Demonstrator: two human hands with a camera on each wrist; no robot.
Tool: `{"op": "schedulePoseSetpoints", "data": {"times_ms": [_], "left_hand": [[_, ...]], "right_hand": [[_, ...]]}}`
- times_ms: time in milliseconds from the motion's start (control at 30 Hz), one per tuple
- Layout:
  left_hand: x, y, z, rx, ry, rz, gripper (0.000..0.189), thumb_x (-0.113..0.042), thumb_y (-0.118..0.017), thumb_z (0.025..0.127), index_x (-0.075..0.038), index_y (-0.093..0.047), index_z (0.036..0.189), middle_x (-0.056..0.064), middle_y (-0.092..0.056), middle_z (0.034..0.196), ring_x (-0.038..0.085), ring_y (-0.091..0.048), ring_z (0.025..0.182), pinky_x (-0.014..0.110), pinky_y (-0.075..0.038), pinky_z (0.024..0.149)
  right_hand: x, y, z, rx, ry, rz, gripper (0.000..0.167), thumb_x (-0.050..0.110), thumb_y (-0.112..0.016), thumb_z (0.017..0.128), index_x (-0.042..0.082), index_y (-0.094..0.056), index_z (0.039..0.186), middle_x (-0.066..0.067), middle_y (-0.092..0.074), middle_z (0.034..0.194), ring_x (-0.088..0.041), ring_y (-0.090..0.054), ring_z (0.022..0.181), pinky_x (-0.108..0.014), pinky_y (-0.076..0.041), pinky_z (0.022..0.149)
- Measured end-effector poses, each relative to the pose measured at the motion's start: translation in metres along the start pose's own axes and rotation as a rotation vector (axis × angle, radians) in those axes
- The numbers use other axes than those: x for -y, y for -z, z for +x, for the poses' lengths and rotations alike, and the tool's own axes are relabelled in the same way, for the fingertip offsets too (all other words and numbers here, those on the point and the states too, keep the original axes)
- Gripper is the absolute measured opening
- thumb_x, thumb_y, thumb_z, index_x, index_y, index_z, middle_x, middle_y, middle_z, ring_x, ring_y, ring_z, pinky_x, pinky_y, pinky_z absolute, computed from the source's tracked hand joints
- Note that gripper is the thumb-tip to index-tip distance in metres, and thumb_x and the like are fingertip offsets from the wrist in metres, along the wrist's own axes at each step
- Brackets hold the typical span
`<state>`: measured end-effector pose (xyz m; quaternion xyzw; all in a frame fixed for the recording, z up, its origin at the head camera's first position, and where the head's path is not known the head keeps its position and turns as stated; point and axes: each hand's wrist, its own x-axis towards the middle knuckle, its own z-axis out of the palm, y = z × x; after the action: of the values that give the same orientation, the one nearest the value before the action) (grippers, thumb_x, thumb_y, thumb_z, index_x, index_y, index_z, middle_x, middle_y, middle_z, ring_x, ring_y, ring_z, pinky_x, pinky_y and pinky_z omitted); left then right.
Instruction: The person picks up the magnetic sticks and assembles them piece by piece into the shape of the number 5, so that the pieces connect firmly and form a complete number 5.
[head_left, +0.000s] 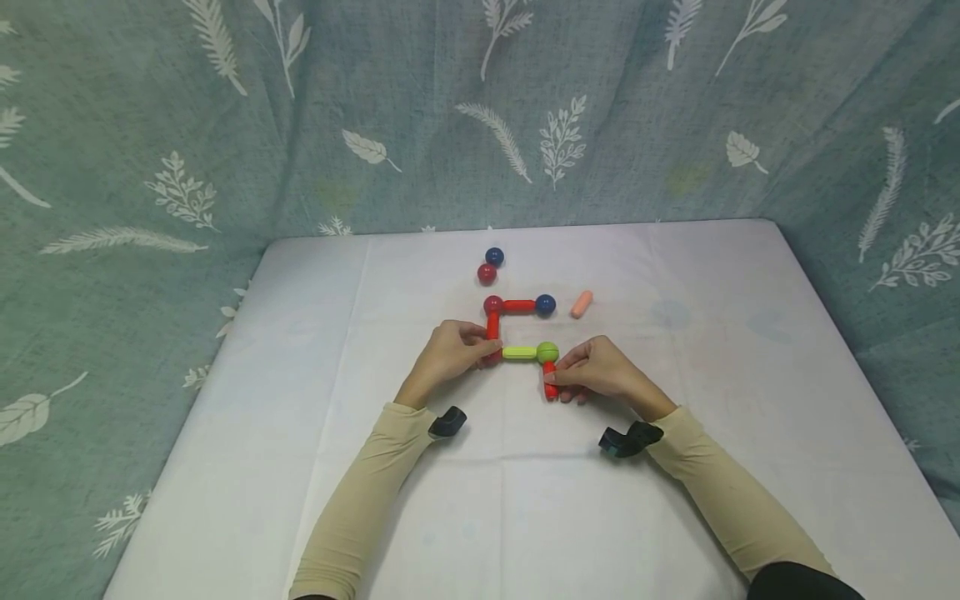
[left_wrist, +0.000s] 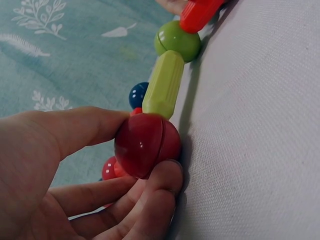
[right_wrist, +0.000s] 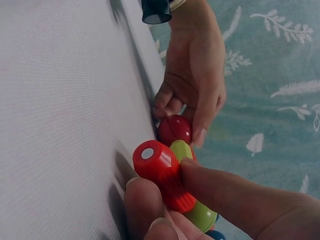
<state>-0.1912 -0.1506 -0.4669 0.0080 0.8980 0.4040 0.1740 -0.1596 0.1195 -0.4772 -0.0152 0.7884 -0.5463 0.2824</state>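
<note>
A chain of rods and balls lies on the white-covered table. My left hand (head_left: 454, 350) grips the red ball (left_wrist: 145, 144) at its lower left corner. From that ball a yellow-green rod (head_left: 520, 352) runs right to a green ball (head_left: 547, 352). My right hand (head_left: 598, 371) pinches a red rod (right_wrist: 162, 172) between thumb and fingers, and this rod meets the green ball. Another red rod (head_left: 492, 325) leads up from the held ball to a second red ball (head_left: 492, 305). A further red rod (head_left: 519, 306) joins that to a blue ball (head_left: 545, 305).
A loose blue ball (head_left: 494, 256) and red ball (head_left: 487, 274) sit close together beyond the chain. To the right of the chain's far end lies an orange-pink rod (head_left: 581, 304). Leaf-patterned green cloth (head_left: 420, 108) hangs behind the table (head_left: 225, 467).
</note>
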Motion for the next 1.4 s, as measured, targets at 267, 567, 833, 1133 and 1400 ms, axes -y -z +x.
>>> {"op": "schedulePoseSetpoints", "data": {"times_ms": [267, 567, 833, 1133, 1400], "left_hand": [[-0.003, 0.0, -0.001, 0.015, -0.011, 0.0, 0.054, -0.04, -0.076, 0.093, -0.004, -0.068, 0.132, 0.007, -0.078, 0.097, 0.015, -0.067, 0.075, 0.024, -0.051, 0.068], [0.001, 0.018, -0.004, 0.04, 0.008, -0.005, 0.059, -0.045, -0.075, 0.093, -0.006, -0.065, 0.136, 0.01, -0.076, 0.111, 0.017, -0.073, 0.079, 0.028, -0.055, 0.07], [0.001, 0.043, 0.003, -0.079, -0.07, -0.03, 0.056, -0.045, -0.072, 0.095, -0.006, -0.066, 0.136, 0.013, -0.073, 0.117, 0.024, -0.074, 0.093, 0.033, -0.059, 0.075], [-0.011, 0.062, 0.026, -0.289, -0.154, -0.106, 0.058, -0.049, -0.074, 0.093, -0.012, -0.066, 0.136, 0.01, -0.071, 0.123, 0.028, -0.068, 0.112, 0.048, -0.056, 0.093], [-0.005, 0.06, 0.051, -0.355, -0.119, -0.207, 0.061, -0.05, -0.076, 0.091, -0.012, -0.066, 0.137, 0.01, -0.071, 0.124, 0.026, -0.066, 0.114, 0.042, -0.053, 0.093]], "right_hand": [[-0.001, 0.002, -0.002, -0.001, 0.01, -0.008, 0.032, 0.022, -0.084, 0.086, -0.004, -0.075, 0.101, -0.009, -0.079, 0.075, -0.013, -0.073, 0.062, -0.026, -0.056, 0.054], [-0.003, 0.002, 0.0, 0.001, 0.015, -0.016, 0.033, 0.023, -0.084, 0.086, -0.004, -0.075, 0.102, -0.009, -0.079, 0.076, -0.013, -0.074, 0.062, -0.026, -0.057, 0.055], [-0.003, 0.003, 0.001, 0.001, 0.017, -0.017, 0.035, 0.024, -0.085, 0.086, -0.004, -0.074, 0.105, -0.01, -0.079, 0.077, -0.013, -0.073, 0.063, -0.026, -0.056, 0.054], [0.0, 0.002, 0.0, 0.001, 0.015, -0.015, 0.035, 0.025, -0.085, 0.086, -0.003, -0.076, 0.104, -0.011, -0.079, 0.078, -0.012, -0.073, 0.063, -0.026, -0.057, 0.054], [-0.004, 0.001, 0.002, 0.005, 0.012, 0.005, 0.03, 0.024, -0.084, 0.087, -0.002, -0.076, 0.1, -0.008, -0.078, 0.073, -0.013, -0.073, 0.062, -0.025, -0.056, 0.054]]}}
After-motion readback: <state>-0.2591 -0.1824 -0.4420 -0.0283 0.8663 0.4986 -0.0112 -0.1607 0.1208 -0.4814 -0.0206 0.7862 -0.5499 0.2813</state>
